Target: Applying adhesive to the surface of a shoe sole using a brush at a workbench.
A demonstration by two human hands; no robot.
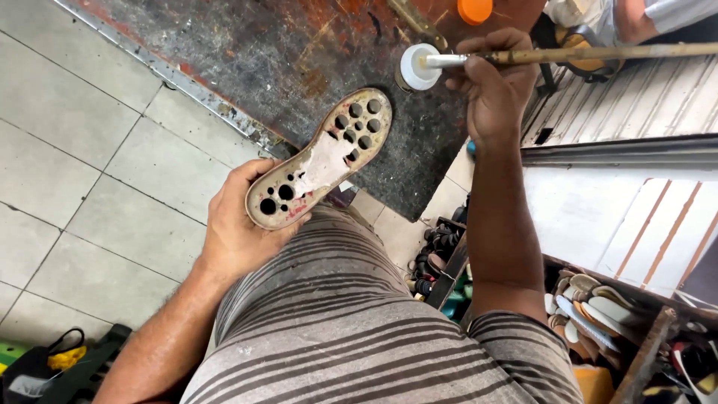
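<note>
Left hand (238, 224) grips heel of light, stiff beige perforated shoe sole (321, 168); right hand (493, 90) clenches long brush handle (568, 54) over small white glue pot (416, 67).

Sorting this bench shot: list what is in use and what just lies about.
In use:
left hand holding the shoe sole
right hand holding the brush
small white pot

Lying about:
orange lid
shelf of shoes
black bag

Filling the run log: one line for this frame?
left hand: holds sole | right hand: holds brush, tip at white pot | below: dark mat
</note>
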